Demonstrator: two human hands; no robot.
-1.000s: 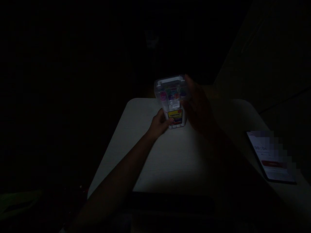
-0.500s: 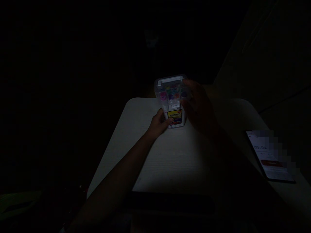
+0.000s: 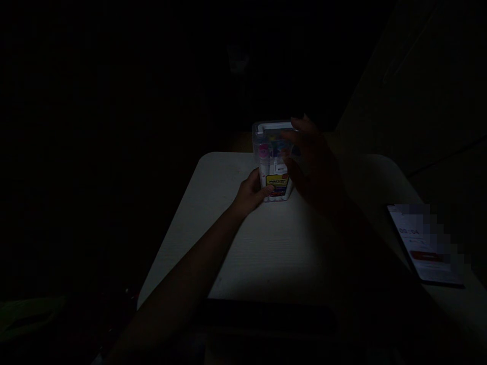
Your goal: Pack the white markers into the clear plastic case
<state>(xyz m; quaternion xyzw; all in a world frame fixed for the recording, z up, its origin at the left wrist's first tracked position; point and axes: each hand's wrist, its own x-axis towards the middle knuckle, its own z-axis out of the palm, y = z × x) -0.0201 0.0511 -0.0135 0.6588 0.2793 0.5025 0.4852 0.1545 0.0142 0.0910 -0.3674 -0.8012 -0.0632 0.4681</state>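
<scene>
Near the far edge of the pale, fine-grained tabletop [image 3: 262,243], noted tapered clear-plastic marker case [image 3: 277,180]; observed left hand [image 3: 249,196] clasping lower side, right hand [image 3: 314,165] with fingers spread beside lid [image 3: 257,138], contact unclear.

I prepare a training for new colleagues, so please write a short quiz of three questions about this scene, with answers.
1. Which hand overlaps the lower left corner of the yellow rectangular label on the clear plastic box of white markers? A) the left; B) the right.
2. True or false: the dark-edged rectangular phone lies on the white round-cornered table, to the right of the box.
3. Fill in: the marker cap at the front left of the box looks ____.

Key: 1. A, the left hand; 2. true; 3. pink.
</scene>
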